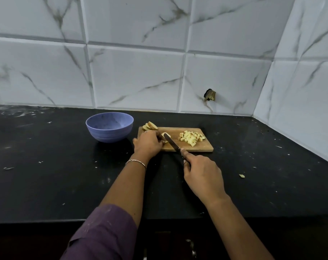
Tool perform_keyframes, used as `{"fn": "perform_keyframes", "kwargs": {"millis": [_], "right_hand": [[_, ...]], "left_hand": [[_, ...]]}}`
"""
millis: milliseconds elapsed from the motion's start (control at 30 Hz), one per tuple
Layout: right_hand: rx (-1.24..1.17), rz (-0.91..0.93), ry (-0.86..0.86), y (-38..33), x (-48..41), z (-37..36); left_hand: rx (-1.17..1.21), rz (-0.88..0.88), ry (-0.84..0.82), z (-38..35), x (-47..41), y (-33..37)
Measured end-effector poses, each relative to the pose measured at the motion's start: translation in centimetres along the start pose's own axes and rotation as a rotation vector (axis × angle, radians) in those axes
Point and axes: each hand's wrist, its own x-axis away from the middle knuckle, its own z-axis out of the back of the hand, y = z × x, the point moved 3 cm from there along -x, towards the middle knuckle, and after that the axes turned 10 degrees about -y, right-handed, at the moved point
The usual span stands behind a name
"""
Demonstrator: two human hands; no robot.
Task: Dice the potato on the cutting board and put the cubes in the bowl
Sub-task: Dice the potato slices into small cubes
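A small wooden cutting board lies on the black counter. A pile of pale potato cubes sits on its right half, and several potato slices lean at its far left corner. My left hand curls over a potato piece on the board's left part and holds it down. In my right hand is a knife by its handle, and the knife's blade slants across that piece. The blue bowl stands left of the board, and I see nothing inside it.
The black counter is flecked with small white scraps. One loose potato bit lies on it to the right of my right hand. White marble tiles rise behind and at the right, forming a corner. The counter's front edge runs below my forearms.
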Motion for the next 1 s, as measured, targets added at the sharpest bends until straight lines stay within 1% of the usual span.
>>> {"fn": "perform_keyframes", "kwargs": {"millis": [133,300,500,700,867,1000], "right_hand": [[-0.016,0.012,0.004,0.0,0.0,0.1],[0.020,0.015,-0.006,-0.3,0.0,0.0],[0.135,0.048,-0.031,-0.9,-0.1,-0.4],[0.226,0.053,-0.015,-1.6,-0.6,-0.8],[0.154,-0.017,0.035,-0.8,-0.1,-0.5],[0.081,0.008,0.038,-0.9,0.7,0.0]], "left_hand": [[0.001,-0.004,-0.001,-0.1,-0.2,-0.1],[0.001,0.002,-0.025,0.0,-0.3,0.0],[0.010,0.005,-0.029,0.0,-0.4,-0.1],[0.013,-0.003,-0.018,0.0,-0.5,-0.2],[0.089,0.007,-0.048,0.5,-0.7,-0.8],[0.109,0.028,-0.044,0.8,-1.3,-1.4]]}}
